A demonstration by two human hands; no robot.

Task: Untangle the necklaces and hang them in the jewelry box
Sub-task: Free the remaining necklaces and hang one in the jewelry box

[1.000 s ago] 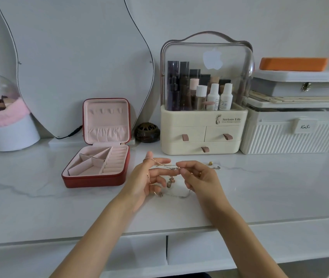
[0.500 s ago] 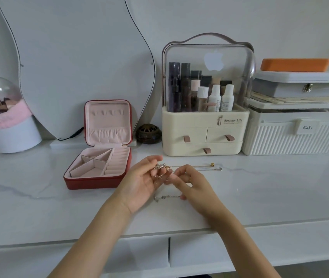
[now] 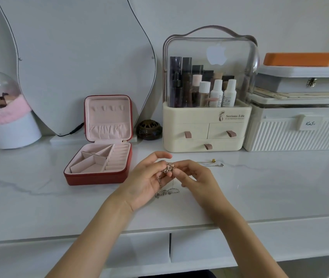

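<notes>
- While bare white tabletop [image 3: 39, 199] stretches left, right and toward the near edge of the grip, the cosmetics organizer [image 3: 206, 125] beyond reads "Serious Life".
- Left of the grip, the jewelry box [image 3: 99, 157] stands open.
- Both the left hand [image 3: 145, 181] and right hand [image 3: 197, 177] pinch the tangled necklaces [image 3: 169, 167], chains trailing below.

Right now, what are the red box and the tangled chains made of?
The open red jewelry box looks like smooth faux leather outside, with soft pink velvety lining. The tangled thin chains pinched by both hands seem metal: they glint silver and rose-gold.
</notes>
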